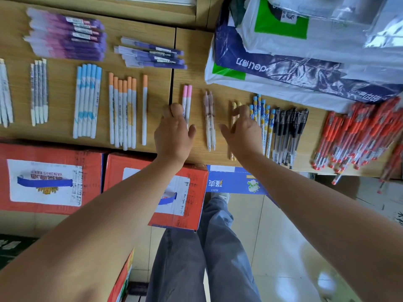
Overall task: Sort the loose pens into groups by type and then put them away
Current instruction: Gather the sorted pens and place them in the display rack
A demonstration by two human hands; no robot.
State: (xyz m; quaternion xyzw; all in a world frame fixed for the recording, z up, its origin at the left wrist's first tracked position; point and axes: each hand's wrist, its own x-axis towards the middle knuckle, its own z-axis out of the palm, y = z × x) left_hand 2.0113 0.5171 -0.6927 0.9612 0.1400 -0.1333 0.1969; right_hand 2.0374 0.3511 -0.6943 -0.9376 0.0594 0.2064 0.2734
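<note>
Your left hand (pixel 174 131) lies loose and flat on the counter (pixel 193 55), with its fingertips on the lower part of the two pink-capped pens (pixel 187 94). Your right hand (pixel 242 129) has its fingers bent over the pair of tan pens (pixel 232 154), but it's too blurry to tell if it's actually pinching them. Two pinkish click pens (pixel 210 118) sit between your hands. Other pens lie in sorted rows: orange-capped pens (pixel 123 110) to the left, black pens (pixel 287 131) to the right.

matt wood-grain table (pixel 196 62), glossy crinkled plastic bags (pixel 305 68), glossy floor tiles (pixel 294 247).

Head-worn — steeply down, close over table (pixel 61 88)
</note>
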